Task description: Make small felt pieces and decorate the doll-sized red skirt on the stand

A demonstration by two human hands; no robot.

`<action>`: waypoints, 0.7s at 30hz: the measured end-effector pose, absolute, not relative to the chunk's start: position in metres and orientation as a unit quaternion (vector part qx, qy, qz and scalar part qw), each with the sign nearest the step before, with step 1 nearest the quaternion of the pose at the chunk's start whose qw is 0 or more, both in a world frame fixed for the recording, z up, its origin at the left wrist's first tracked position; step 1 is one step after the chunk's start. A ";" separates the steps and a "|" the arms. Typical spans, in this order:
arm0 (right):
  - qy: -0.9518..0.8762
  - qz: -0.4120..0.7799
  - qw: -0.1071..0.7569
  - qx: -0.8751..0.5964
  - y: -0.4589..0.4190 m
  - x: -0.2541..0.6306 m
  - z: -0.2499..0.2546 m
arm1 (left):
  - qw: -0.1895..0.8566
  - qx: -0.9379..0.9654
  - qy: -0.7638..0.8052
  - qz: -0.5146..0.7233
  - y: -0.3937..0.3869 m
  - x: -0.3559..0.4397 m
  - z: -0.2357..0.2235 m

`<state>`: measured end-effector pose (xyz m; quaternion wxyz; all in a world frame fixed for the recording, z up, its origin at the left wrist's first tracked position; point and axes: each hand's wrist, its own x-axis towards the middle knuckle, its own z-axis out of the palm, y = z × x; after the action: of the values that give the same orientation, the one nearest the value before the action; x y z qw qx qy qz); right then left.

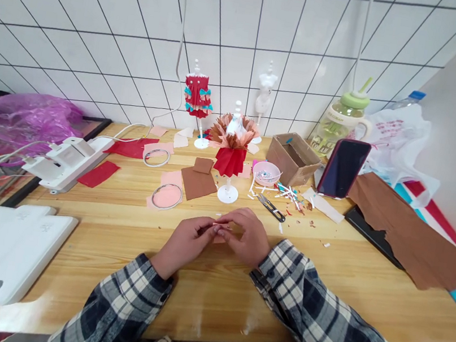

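Near the front middle of the table, my left hand [191, 240] and my right hand [246, 235] meet. Both pinch a small piece of pink paper [219, 239] between thumbs and fingers; much of it is hidden. Just beyond my hands stands a small white dress form [235, 125] wearing a red skirt [229, 161] and a pleated brown-and-pink paper ruffle [219, 131]. Thread snips [271, 207] lie to the right of it. Brown paper squares [198, 184] and pink paper under a metal ring [167, 196] lie to the left.
Behind are a dressed form [198, 95] and a bare white form [264, 93]. A cardboard box [293, 161], pink bowl [266, 174], propped phone [343, 168] and green-lidded bottle [340, 125] stand right. A power strip [68, 164] and white flat devices [5, 252] lie left.
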<state>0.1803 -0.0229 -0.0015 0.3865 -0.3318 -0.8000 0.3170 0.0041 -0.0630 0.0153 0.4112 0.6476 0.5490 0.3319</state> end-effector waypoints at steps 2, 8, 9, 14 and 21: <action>-0.782 0.330 0.394 -0.354 -0.022 0.180 -0.003 | 0.414 0.649 0.545 0.332 -0.063 0.004 0.016; -0.712 0.400 0.413 -0.404 -0.022 0.179 -0.005 | 0.462 0.608 0.547 0.342 -0.064 0.007 0.012; -0.707 0.407 0.413 -0.405 -0.022 0.179 -0.005 | 0.458 0.610 0.551 0.338 -0.064 0.008 0.011; -0.747 0.380 0.392 -0.378 -0.023 0.177 -0.004 | 0.407 0.646 0.560 0.323 -0.063 0.006 0.007; -0.732 0.393 0.383 -0.404 -0.023 0.179 -0.003 | 0.318 0.709 0.568 0.271 -0.063 0.005 0.008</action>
<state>0.1785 -0.0229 -0.0027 0.3831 -0.4043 -0.7318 0.3927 0.0050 -0.0626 0.0082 0.3180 0.7088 0.5681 0.2715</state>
